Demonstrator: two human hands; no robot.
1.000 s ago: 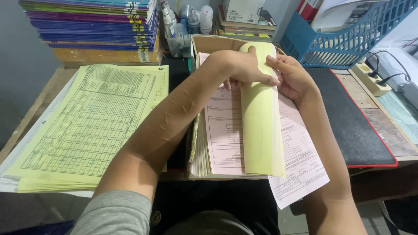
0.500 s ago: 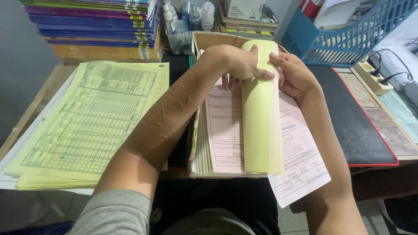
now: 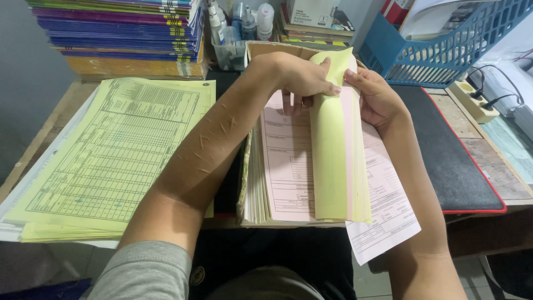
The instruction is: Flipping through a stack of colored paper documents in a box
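Honestly, barely a dent was made: the left hand (image 3: 302, 78) pinched the top corner of a curled yellow sheet (image 3: 330, 150) mid-frame, the right hand (image 3: 377, 97) gripped the lifted bundle, and a thick form pad (image 3: 286, 166) remained underneath.

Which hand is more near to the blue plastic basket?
Right. The right hand lies just below-left of the blue basket; the left hand is farther left, across the yellow sheets.
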